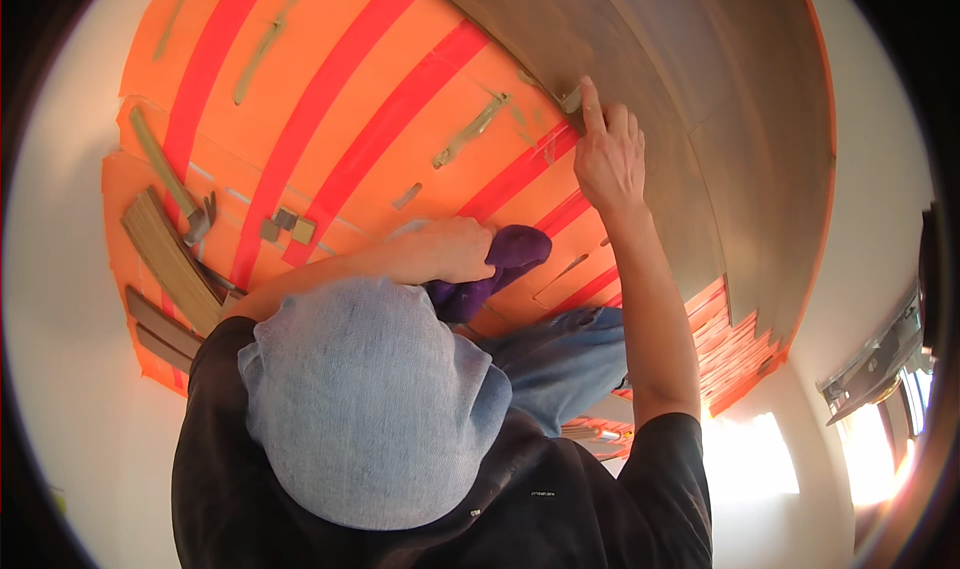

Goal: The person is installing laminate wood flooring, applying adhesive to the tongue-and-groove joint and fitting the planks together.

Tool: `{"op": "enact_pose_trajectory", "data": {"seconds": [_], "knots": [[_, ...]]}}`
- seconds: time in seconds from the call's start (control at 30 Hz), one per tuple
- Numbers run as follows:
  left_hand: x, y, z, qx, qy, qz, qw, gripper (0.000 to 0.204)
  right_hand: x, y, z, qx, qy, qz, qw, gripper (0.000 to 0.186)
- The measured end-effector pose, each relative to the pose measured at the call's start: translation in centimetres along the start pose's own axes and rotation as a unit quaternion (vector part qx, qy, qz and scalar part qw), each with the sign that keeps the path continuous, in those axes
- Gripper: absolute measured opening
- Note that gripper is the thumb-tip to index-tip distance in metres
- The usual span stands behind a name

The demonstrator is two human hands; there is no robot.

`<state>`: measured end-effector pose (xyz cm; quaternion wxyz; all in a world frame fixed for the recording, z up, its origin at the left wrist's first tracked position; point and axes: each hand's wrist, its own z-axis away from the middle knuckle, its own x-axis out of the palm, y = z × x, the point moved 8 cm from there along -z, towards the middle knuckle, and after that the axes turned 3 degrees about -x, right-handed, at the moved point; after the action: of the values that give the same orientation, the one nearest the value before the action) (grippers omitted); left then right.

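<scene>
1. Left hand point(460, 252) grips bunched cloth point(520, 249), over orange sheet point(325, 29); likely soft, light; pinch any fold.
2. Right hand point(612, 164) at plank point(560, 29) edge, index out; can't tell if holding pale bit point(572, 100).
3. Plank probably stiff, smooth; hold by edges.

A room under renovation: brown wood-look planks point(690, 99) along the right edge of red-striped orange sheet underlay point(300, 59), a wooden-handled claw hammer point(166, 166) near its left edge.
</scene>
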<state>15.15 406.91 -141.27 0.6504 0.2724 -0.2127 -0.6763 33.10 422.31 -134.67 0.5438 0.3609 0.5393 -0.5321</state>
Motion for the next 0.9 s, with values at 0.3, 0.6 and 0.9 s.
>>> {"op": "enact_pose_trajectory", "data": {"seconds": [0.3,0.6,0.9], "knots": [[-0.8,0.3,0.6,-0.012,0.003,-0.002,1.0,0.048,2.2,0.0,1.4,-0.004,-0.037,0.02,0.999,0.065],[-2.0,0.9,1.7,-0.007,0.022,0.025,0.999,0.048,5.1,-1.1,10.1,0.096,-0.097,0.003,0.991,0.073],[-0.9,0.6,0.5,-0.002,0.016,-0.027,1.0,0.058,4.7,-2.5,15.3,0.113,-0.184,0.07,0.974,0.078]]}}
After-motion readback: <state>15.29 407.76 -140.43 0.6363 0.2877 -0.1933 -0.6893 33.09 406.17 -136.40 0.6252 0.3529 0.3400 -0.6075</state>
